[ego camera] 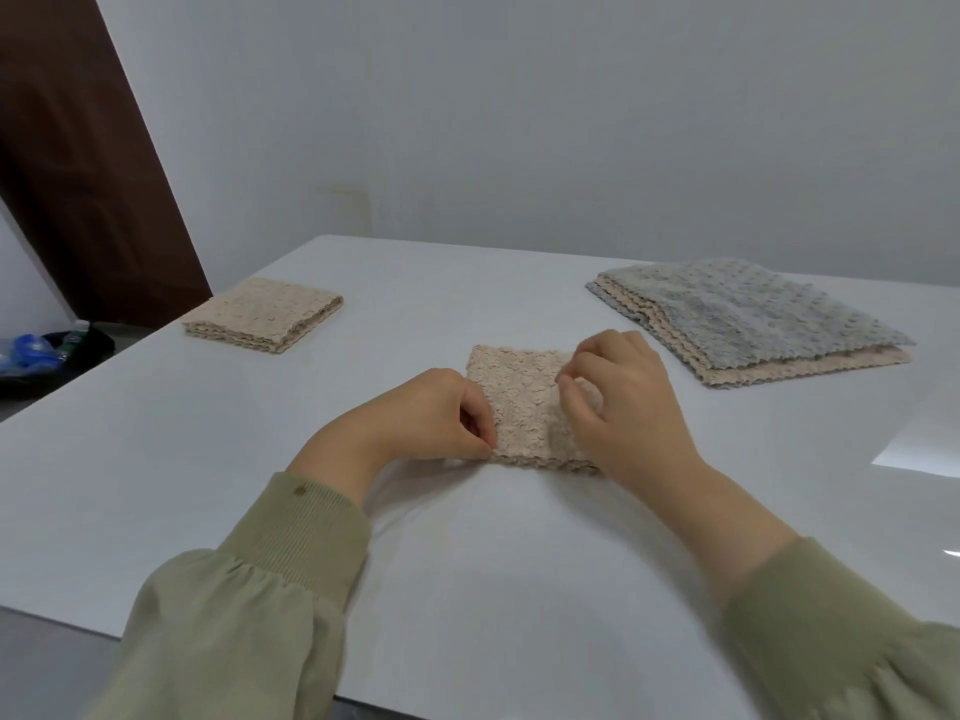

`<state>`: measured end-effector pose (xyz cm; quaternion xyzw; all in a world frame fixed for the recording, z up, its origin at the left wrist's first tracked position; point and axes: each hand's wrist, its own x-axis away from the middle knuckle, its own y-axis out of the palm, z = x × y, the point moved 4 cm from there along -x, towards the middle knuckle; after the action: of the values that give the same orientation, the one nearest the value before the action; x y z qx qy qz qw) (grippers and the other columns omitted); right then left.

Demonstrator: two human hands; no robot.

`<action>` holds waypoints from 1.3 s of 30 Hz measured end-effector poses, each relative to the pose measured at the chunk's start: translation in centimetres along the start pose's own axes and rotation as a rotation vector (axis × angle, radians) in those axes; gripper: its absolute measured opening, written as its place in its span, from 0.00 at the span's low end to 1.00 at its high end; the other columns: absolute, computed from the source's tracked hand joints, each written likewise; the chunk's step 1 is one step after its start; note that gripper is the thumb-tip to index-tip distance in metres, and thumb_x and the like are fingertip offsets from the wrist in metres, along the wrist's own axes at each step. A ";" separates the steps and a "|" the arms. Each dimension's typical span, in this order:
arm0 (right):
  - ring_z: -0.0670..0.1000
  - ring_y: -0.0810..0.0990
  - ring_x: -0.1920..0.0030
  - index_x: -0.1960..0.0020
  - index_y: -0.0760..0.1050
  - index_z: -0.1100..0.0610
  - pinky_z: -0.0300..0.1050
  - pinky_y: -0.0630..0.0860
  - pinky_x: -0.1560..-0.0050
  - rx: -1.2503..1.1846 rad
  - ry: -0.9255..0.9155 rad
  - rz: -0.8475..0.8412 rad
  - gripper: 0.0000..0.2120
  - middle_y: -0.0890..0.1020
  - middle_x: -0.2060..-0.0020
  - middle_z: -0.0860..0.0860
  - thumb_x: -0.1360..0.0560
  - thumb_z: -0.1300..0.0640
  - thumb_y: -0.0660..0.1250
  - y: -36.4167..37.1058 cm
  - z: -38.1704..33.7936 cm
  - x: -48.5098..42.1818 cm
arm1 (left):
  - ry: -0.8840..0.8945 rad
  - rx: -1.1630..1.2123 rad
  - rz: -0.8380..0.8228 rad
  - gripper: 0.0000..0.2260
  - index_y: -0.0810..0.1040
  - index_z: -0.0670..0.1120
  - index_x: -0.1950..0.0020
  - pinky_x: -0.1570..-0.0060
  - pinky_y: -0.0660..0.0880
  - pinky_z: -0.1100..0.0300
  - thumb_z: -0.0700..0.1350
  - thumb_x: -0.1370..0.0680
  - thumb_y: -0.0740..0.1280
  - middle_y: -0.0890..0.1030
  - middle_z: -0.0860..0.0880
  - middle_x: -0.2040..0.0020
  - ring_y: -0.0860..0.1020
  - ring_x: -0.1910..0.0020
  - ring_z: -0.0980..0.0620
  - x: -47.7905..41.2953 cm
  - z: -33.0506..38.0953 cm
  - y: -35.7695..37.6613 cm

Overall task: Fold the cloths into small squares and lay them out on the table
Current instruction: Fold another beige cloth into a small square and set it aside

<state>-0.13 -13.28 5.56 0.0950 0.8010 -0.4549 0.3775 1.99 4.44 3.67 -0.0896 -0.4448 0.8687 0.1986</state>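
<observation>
White table (208, 485) | beige cloth (519, 402) — left hand (431, 413), right hand (628, 402): fingers pinch its edges

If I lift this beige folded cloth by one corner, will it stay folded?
Probably flops open: the beige folded cloth is soft, bumpy fabric in loose layers, held by the left hand and right hand. Likely light; its nubby texture should resist sliding on the glossy table.

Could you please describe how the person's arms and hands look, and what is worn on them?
Both arms wear loose sage-green sleeves with gathered fabric. The left sleeve ends in a ribbed knit cuff that bears a small brown spot. The right sleeve is of the same green. The left hand and the right hand are bare: no gloves, rings or watch show.
</observation>
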 end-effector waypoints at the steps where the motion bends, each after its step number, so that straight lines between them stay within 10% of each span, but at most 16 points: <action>1: 0.54 0.74 0.55 0.59 0.79 0.59 0.47 0.69 0.51 0.037 0.010 0.030 0.17 0.79 0.59 0.52 0.27 0.53 0.54 0.7 -0.5 -0.6 | -0.005 0.000 -0.001 0.07 0.82 0.53 0.66 0.62 0.74 0.67 0.40 0.32 0.73 0.81 0.55 0.62 0.76 0.66 0.63 0.0 0.0 0.0; 7: 0.55 0.58 0.27 0.27 0.59 0.53 0.64 0.48 0.29 0.288 0.283 -0.582 0.23 0.64 0.28 0.51 0.20 0.47 0.46 7.5 1.3 -1.3 | -0.068 0.138 -0.036 0.04 0.83 0.48 0.63 0.64 0.73 0.68 0.40 0.30 0.72 0.82 0.51 0.63 0.76 0.68 0.61 0.2 0.0 -0.5; 15: 0.55 0.54 0.25 0.25 0.55 0.52 0.65 0.47 0.29 0.312 0.276 -0.564 0.25 0.59 0.25 0.52 0.20 0.46 0.44 7.9 1.5 -0.9 | -0.304 0.378 0.629 0.07 0.80 0.49 0.52 0.51 0.75 0.56 0.49 0.25 0.64 0.82 0.51 0.57 0.79 0.55 0.51 -4.5 -2.8 -0.2; 20: 0.55 0.51 0.24 0.24 0.54 0.52 0.66 0.45 0.30 0.327 0.246 -0.565 0.25 0.56 0.24 0.52 0.19 0.46 0.44 7.7 1.2 -0.9 | -0.429 0.218 0.645 0.16 0.75 0.51 0.40 0.44 0.72 0.55 0.54 0.26 0.65 0.80 0.50 0.45 0.77 0.45 0.50 -6.4 -3.4 0.1; 32: 0.54 0.51 0.24 0.24 0.54 0.52 0.67 0.44 0.30 0.326 0.240 -0.570 0.26 0.56 0.24 0.51 0.20 0.45 0.44 7.6 1.1 -0.9 | -0.366 0.432 0.675 0.10 0.78 0.54 0.49 0.45 0.75 0.51 0.52 0.29 0.69 0.81 0.49 0.49 0.80 0.51 0.48 -7.1 -3.6 -0.2; 39: 0.52 0.48 0.24 0.24 0.50 0.49 0.68 0.42 0.30 0.291 0.366 -0.613 0.27 0.52 0.23 0.50 0.21 0.42 0.44 7.4 1.9 -0.8 | -0.386 0.071 0.617 0.06 0.78 0.53 0.50 0.42 0.71 0.51 0.46 0.25 0.68 0.80 0.51 0.50 0.77 0.48 0.50 -7.1 -3.9 -0.5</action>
<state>5.02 -10.45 0.67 -0.0167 0.7734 -0.6311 0.0571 9.81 4.53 1.62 -0.0468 -0.3956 0.9036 -0.1574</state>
